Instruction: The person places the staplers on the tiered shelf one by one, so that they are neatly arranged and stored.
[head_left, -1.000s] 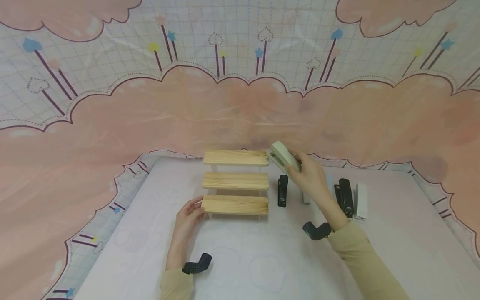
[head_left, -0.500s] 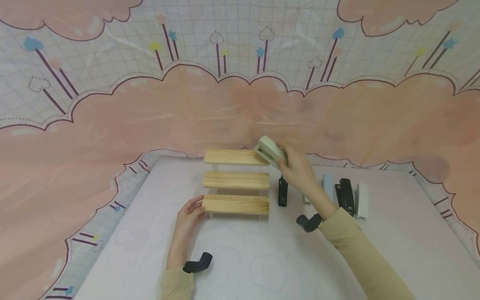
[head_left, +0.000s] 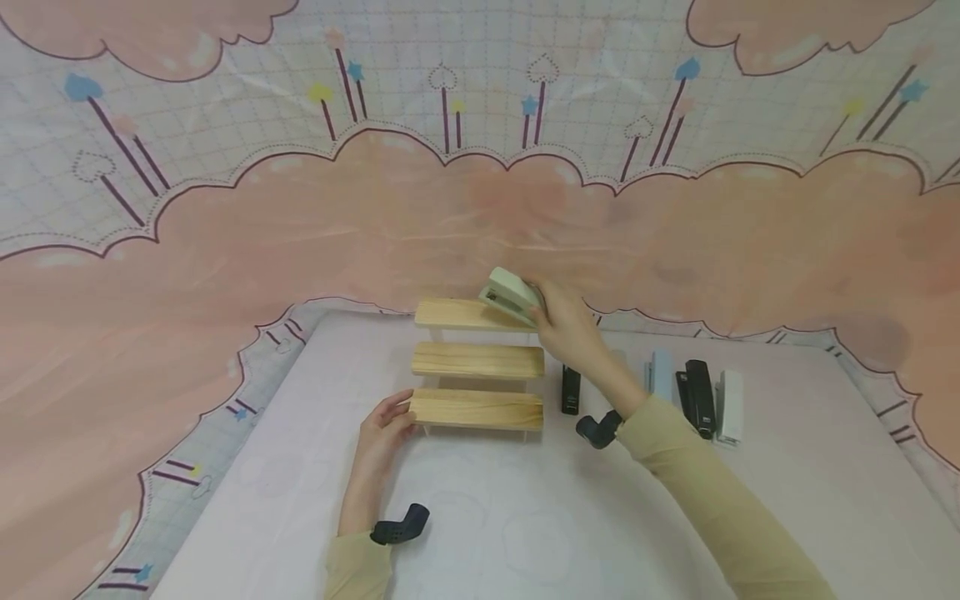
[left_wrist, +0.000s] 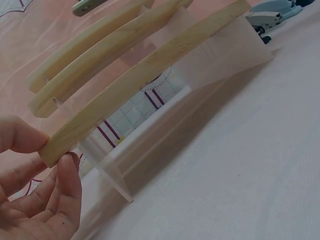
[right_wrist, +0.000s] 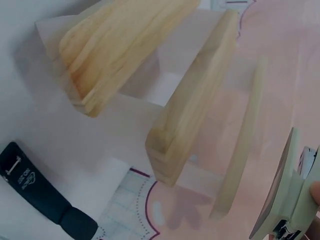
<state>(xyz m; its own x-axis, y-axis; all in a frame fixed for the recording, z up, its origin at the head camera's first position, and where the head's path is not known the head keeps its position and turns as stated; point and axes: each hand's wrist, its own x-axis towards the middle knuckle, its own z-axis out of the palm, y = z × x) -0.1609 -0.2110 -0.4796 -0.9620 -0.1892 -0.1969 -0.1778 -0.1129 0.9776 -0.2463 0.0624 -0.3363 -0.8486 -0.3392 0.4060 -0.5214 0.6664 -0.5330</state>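
A three-tier wooden display stand (head_left: 477, 408) with clear side supports stands on the table. My left hand (head_left: 378, 437) pinches the left end of its lowest board; in the left wrist view the thumb is above and curled fingers below that board (left_wrist: 145, 75). With my right hand (head_left: 567, 325) I grip a pale green stapler (head_left: 512, 293), held tilted over the right half of the top board. In the right wrist view the stapler (right_wrist: 285, 195) shows at the right edge, beside the top board (right_wrist: 242, 140), most of that hand out of frame.
Right of the stand lies a small black stapler (head_left: 571, 392), partly covered by my right arm. Further right, a light blue stapler (head_left: 661, 375), a larger black stapler (head_left: 700, 400) and a white stapler (head_left: 730, 407) stand in a row. A patterned cloth backdrop (head_left: 480, 225) rises behind the table.
My right hand has carried the pale green stapler leftward, from beside the top board's right end to over the board. The left hand keeps its hold on the lowest board.
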